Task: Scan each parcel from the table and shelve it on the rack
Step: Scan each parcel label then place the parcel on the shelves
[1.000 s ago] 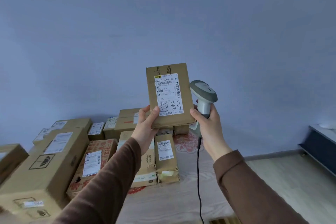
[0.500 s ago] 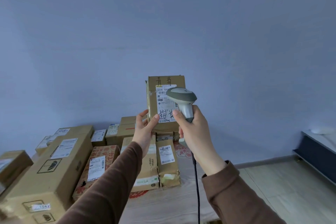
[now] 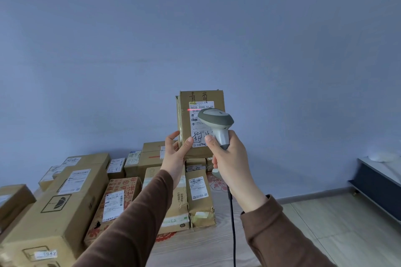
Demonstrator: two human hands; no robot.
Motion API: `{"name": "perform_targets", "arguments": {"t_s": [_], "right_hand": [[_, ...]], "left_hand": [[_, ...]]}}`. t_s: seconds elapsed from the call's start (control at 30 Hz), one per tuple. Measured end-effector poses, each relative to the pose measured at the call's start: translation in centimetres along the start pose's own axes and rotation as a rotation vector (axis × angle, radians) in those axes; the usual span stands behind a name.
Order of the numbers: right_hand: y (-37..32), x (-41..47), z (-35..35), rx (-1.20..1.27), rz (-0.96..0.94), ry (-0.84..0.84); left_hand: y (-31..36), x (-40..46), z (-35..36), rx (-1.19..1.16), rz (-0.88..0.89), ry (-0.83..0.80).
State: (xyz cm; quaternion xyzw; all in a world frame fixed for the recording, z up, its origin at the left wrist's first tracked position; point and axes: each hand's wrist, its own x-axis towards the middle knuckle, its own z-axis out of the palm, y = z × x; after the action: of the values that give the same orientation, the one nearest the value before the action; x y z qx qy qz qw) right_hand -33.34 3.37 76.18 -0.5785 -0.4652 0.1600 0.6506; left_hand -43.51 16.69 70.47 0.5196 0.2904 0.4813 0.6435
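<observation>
A small brown cardboard parcel with a white shipping label stands upright in the air in front of the blue wall. My left hand grips its lower left edge, thumb on the front. My right hand holds a grey corded barcode scanner by its handle, just in front of the parcel's label. The scanner's head covers part of the label. A red scan line glows across the barcode near the label's top.
Several cardboard parcels with labels lie packed on the wooden table below my arms. The scanner's black cable hangs down to the table. A dark low cabinet stands at the right over pale wood floor.
My right hand has swung the scanner from the parcel's right side to in front of the label, and the red scan line has come on. The parcel has sunk slightly lower.
</observation>
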Motion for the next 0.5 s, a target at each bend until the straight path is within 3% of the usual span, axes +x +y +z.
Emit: {"name": "perform_targets", "arguments": {"t_s": [0.5], "right_hand": [[-0.2,-0.9,0.6,0.019,-0.007,-0.006]], "left_hand": [[0.3,-0.7,-1.6,0.010,0.005,-0.006]]}}
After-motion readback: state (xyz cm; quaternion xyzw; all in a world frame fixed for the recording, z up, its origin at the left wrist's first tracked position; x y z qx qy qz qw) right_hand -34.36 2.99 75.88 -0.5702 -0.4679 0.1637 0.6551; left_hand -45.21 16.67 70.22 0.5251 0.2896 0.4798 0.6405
